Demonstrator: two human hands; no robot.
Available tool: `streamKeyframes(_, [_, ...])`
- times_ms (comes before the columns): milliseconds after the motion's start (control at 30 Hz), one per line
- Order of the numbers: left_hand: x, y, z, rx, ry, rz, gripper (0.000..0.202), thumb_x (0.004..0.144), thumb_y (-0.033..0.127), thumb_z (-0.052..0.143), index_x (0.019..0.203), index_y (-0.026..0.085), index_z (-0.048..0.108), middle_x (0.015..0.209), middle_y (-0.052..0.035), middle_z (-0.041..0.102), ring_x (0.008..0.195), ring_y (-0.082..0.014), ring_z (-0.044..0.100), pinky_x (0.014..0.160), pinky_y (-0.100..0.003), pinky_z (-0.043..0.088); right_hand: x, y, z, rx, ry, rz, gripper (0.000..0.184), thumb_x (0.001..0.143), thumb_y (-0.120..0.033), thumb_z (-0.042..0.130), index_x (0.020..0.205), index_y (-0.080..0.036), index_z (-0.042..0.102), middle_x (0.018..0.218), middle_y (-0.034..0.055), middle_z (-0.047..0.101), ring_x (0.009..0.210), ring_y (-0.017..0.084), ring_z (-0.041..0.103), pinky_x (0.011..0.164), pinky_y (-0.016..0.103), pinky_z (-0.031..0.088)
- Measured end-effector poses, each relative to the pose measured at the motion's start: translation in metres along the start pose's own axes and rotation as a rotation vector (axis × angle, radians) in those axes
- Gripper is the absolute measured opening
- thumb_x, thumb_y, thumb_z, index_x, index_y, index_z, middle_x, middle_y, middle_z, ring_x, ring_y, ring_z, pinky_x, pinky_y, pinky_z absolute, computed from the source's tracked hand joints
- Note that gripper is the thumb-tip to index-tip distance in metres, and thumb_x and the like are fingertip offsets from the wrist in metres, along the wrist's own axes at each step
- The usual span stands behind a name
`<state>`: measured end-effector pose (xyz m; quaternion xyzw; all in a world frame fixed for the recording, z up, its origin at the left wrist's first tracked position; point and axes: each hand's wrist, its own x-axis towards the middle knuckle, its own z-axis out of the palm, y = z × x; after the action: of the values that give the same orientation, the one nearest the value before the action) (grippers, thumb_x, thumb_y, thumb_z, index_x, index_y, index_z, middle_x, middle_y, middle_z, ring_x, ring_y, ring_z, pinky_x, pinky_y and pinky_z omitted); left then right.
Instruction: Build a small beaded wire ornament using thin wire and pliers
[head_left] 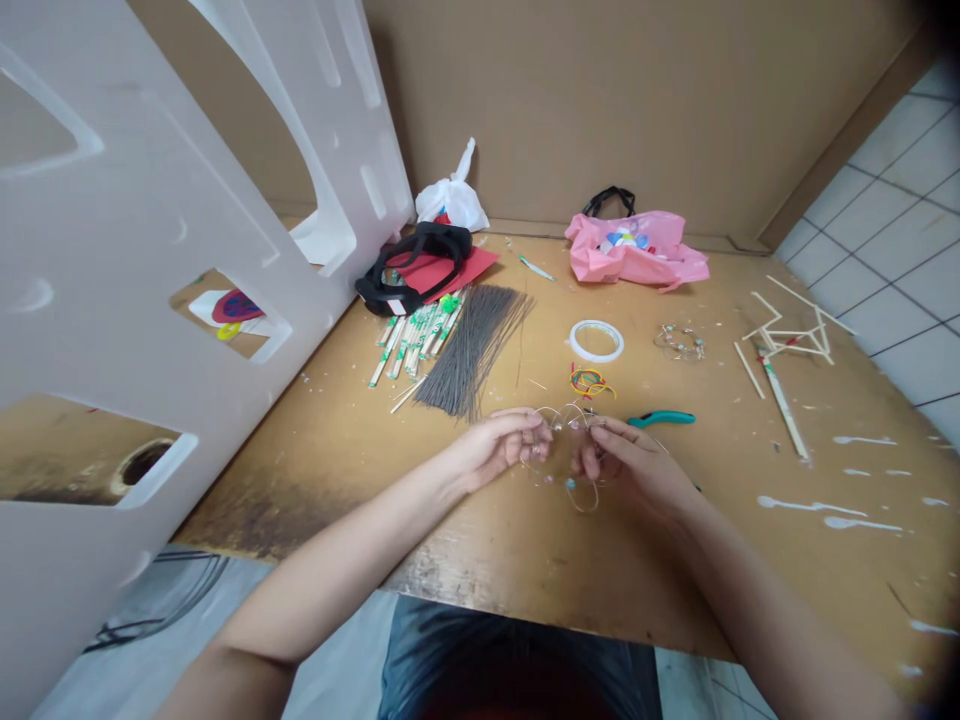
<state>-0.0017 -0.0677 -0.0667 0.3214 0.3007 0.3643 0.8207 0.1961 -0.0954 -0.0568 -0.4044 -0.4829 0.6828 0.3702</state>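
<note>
Between my hands is a thin wire loop with small beads (571,484), its curls hanging below my fingers. My left hand (510,440) is closed, thumb and fingers pinching the loop's left side. On the right side, my right hand (630,458) pinches the same beaded wire. Partly behind my right hand lie pliers with teal handles (664,417). Just beyond my fingers are red, yellow and green wires or cords (591,381) in a small coil. A second beaded wire ring (680,342) rests on the table farther right.
A bundle of grey wires (476,350) lies left, beside wrapped chopsticks (420,335) and a black head strap (416,270). A roll of white tape (596,341) and a pink bag (637,248) stand beyond. At right is a stick frame (795,342). A white plastic panel (225,230) borders the left.
</note>
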Motion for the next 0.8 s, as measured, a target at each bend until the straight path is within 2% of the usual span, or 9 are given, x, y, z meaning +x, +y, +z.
streamKeyframes(100, [-0.001,-0.002,0.002,0.087,0.002,0.032,0.02,0.066,0.03,0.073,0.071,0.012,0.066,0.074,-0.0049,0.065,0.067,-0.0103,0.057,0.064,-0.022,0.044,0.0,0.003,0.003,0.054,0.053,0.008,0.022,0.085,-0.042,0.052,0.088,-0.021,0.057,0.046,-0.006,0.05,0.055,0.014,0.056,0.06,0.028,0.042])
streamKeyframes(200, [-0.004,-0.004,0.006,0.103,-0.014,0.087,0.024,0.071,0.036,0.07,0.071,0.012,0.065,0.072,-0.0045,0.063,0.059,-0.0078,0.051,0.057,-0.021,0.041,0.0,0.004,0.011,0.139,0.082,0.034,0.025,0.084,-0.044,0.051,0.082,-0.02,0.056,0.047,-0.005,0.05,0.05,0.013,0.052,0.056,0.028,0.042])
streamKeyframes(333, [-0.005,-0.008,0.008,-0.012,-0.156,0.01,0.027,0.069,0.038,0.07,0.067,0.013,0.06,0.058,-0.0013,0.055,0.048,-0.0079,0.045,0.049,-0.022,0.037,-0.003,-0.001,0.021,0.359,-0.069,0.158,0.024,0.079,-0.039,0.053,0.066,-0.019,0.054,0.058,-0.0015,0.051,0.054,0.014,0.053,0.056,0.03,0.044])
streamKeyframes(400, [-0.004,-0.01,0.008,0.01,-0.2,-0.025,0.029,0.07,0.041,0.068,0.07,0.014,0.059,0.059,-0.0014,0.054,0.049,-0.0086,0.046,0.049,-0.023,0.038,-0.003,-0.003,0.022,0.424,-0.115,0.196,0.026,0.079,-0.039,0.05,0.064,-0.019,0.053,0.056,-0.002,0.049,0.051,0.013,0.051,0.056,0.031,0.044])
streamKeyframes(467, [-0.004,-0.009,0.007,0.2,-0.122,0.069,0.032,0.075,0.045,0.063,0.082,0.014,0.06,0.074,-0.0055,0.06,0.062,-0.0119,0.055,0.058,-0.026,0.043,-0.003,-0.004,0.02,0.407,-0.062,0.188,0.026,0.08,-0.039,0.049,0.066,-0.019,0.055,0.053,-0.0024,0.049,0.048,0.013,0.05,0.056,0.031,0.044])
streamKeyframes(533, [-0.005,-0.006,0.006,0.511,0.029,0.295,0.041,0.077,0.046,0.061,0.104,0.016,0.057,0.103,-0.0113,0.061,0.09,-0.0186,0.058,0.075,-0.032,0.047,-0.001,-0.002,0.018,0.34,0.063,0.141,0.024,0.08,-0.04,0.052,0.071,-0.018,0.058,0.056,-0.0014,0.055,0.051,0.013,0.054,0.058,0.03,0.044])
streamKeyframes(600, [-0.008,-0.004,0.006,0.833,0.111,0.56,0.064,0.071,0.045,0.068,0.124,0.018,0.045,0.129,-0.0158,0.047,0.118,-0.0258,0.047,0.093,-0.042,0.041,0.0,0.0,0.017,0.292,0.153,0.106,0.025,0.08,-0.042,0.054,0.074,-0.018,0.06,0.061,0.0003,0.06,0.056,0.015,0.058,0.061,0.03,0.045])
streamKeyframes(700, [-0.013,-0.005,0.01,1.212,-0.011,0.788,0.099,0.059,0.049,0.076,0.139,0.021,0.025,0.145,-0.0183,0.029,0.134,-0.0323,0.027,0.106,-0.053,0.028,0.001,0.003,0.018,0.301,0.133,0.117,0.03,0.081,-0.046,0.053,0.076,-0.018,0.061,0.064,0.0015,0.062,0.059,0.016,0.06,0.063,0.031,0.045])
streamKeyframes(800, [-0.014,-0.01,0.013,1.448,-0.105,0.805,0.104,0.058,0.051,0.075,0.141,0.021,0.021,0.145,-0.0177,0.03,0.134,-0.0329,0.029,0.107,-0.054,0.028,-0.001,0.005,0.021,0.366,0.122,0.145,0.031,0.082,-0.046,0.053,0.075,-0.017,0.062,0.064,0.0012,0.062,0.059,0.015,0.061,0.062,0.031,0.045])
